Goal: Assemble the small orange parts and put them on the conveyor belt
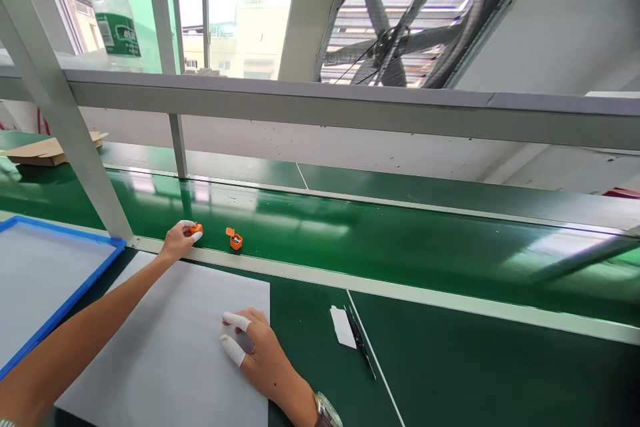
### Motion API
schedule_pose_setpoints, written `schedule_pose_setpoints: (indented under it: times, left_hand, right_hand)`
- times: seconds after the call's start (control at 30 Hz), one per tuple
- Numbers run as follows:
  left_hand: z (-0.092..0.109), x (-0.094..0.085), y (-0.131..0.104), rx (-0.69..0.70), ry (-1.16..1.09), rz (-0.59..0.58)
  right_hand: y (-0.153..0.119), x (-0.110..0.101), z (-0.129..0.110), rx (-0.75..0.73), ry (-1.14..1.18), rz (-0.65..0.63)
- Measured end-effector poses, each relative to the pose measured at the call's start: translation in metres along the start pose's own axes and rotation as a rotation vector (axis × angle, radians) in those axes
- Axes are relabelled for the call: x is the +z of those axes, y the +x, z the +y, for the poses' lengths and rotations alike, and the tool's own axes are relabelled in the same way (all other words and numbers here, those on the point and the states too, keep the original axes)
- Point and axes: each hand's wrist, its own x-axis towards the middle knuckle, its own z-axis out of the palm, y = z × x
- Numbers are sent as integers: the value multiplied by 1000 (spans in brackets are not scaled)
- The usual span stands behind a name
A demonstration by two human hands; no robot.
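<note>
My left hand (179,241) reaches out over the green conveyor belt (400,240), thumb and fingers closed on a small orange case (197,229). A second small orange case (235,241) stands on the belt to the right of that hand, its lid flipped up and something small and pale inside. Over the right edge of a large white sheet (170,347) hovers or rests my right hand (265,357), thumb and index finger apart with nothing visible between them. White finger cots cover the thumb and index tips on both hands.
A pale metal rail (350,280) separates belt and bench. To the left lie a blue-framed tray (107,263) and flattened cardboard (45,150). A white slip (343,327) and black tweezers-like tool (360,340) lie right. A slanted post (75,113) stands left; a bottle (117,20) is above.
</note>
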Motion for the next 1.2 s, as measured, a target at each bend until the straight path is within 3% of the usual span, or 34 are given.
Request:
schedule_pose_setpoints:
  times: [0.07,0.17,0.33,0.53,0.67,0.8,0.9,1.03,1.1,1.2]
  left_hand:
    - [-9,1,24,-15,12,48]
    - [-19,-2,39,-29,26,83]
    - [-22,-7,18,25,88,178]
    - [-11,19,-20,137,62,-30]
    - [6,41,-15,72,-7,-64]
    - [29,47,-17,26,-158,-158]
    - [47,39,-46,33,-309,-321]
    - [67,14,-112,33,-439,-578]
    - [73,0,-143,-28,-510,-753]
    - [71,-11,-175,-32,-519,-850]
  right_hand:
    - [0,0,0,-7,-11,-4]
    - [1,-1,0,-5,-18,-12]
    - [2,0,2,-25,-27,2]
    - [3,3,4,-31,-59,3]
    - [3,4,2,-21,-89,-16]
    - [1,6,3,-41,-65,10]
    - [3,5,5,-4,56,130]
    - [8,-5,3,43,142,399]
    - [9,-11,1,13,136,420]
    - [10,-15,-2,-112,128,319]
